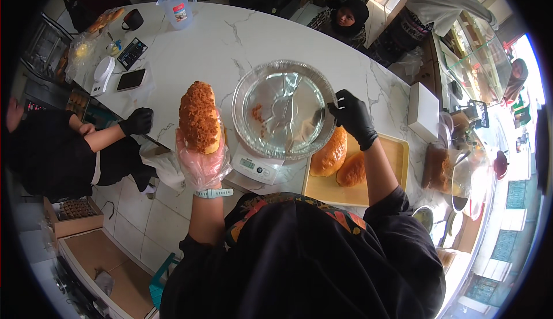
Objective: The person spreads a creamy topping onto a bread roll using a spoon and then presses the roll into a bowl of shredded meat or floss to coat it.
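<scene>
My left hand [203, 166], in a clear plastic glove, holds up a long bread roll [199, 117] coated with reddish-brown shreds. My right hand [352, 117], in a black glove, grips the rim of a round foil pan [282, 111]. A few brown crumbs lie on the pan's shiny bottom. Under the pan sits a white digital kitchen scale [256, 166]; whether the pan rests on it or is tilted above it I cannot tell. Partly behind my right hand and arm, glossy golden buns [330, 155] lie on a light wooden tray [400, 160].
A clear measuring jug [175, 7], a dark mug [133, 19], a calculator [132, 53] and a phone [131, 79] stand on the marble table [213, 42]. A white box [423, 111] is at the right. A black-gloved co-worker [98, 146] is at the left; other people are beyond the table.
</scene>
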Demonstrator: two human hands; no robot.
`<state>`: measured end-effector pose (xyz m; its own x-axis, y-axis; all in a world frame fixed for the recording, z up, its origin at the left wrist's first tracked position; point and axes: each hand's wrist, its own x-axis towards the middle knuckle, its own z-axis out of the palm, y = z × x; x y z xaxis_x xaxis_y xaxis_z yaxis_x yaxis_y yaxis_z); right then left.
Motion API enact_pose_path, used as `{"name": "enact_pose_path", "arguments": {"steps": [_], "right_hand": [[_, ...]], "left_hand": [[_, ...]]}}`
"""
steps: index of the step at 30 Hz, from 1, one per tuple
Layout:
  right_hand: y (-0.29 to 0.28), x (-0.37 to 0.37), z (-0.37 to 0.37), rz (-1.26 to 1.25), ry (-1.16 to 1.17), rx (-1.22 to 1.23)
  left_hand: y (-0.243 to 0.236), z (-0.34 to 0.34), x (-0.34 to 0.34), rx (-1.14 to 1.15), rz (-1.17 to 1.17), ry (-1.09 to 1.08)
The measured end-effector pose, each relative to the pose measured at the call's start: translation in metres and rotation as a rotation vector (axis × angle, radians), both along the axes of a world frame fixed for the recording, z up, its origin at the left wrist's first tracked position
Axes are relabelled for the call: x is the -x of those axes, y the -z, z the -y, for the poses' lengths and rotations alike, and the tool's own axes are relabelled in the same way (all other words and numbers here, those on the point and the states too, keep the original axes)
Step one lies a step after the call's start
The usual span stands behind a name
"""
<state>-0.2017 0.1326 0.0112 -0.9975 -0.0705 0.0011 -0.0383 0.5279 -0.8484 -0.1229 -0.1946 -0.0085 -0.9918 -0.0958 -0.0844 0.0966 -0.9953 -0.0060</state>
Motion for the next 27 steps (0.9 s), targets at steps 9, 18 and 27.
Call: {"name": "enact_pose_path", "arguments": {"steps": [9, 18, 27], "right_hand": [[0.019, -0.010, 0.014, 0.119, -0.073, -0.016], [-0.012, -0.007, 0.014, -0.084, 0.056, -0.112], [0.016, -0.006, 0.009, 0.089, -0.066, -0.098]], "left_hand": [[0.021, -0.010, 0.001, 0.063, 0.150, -0.009], [0.004, -0.012, -0.003, 0.024, 0.124, -0.028], [0.020, -0.015, 0.000, 0.068, 0.127, 0.001]]}}
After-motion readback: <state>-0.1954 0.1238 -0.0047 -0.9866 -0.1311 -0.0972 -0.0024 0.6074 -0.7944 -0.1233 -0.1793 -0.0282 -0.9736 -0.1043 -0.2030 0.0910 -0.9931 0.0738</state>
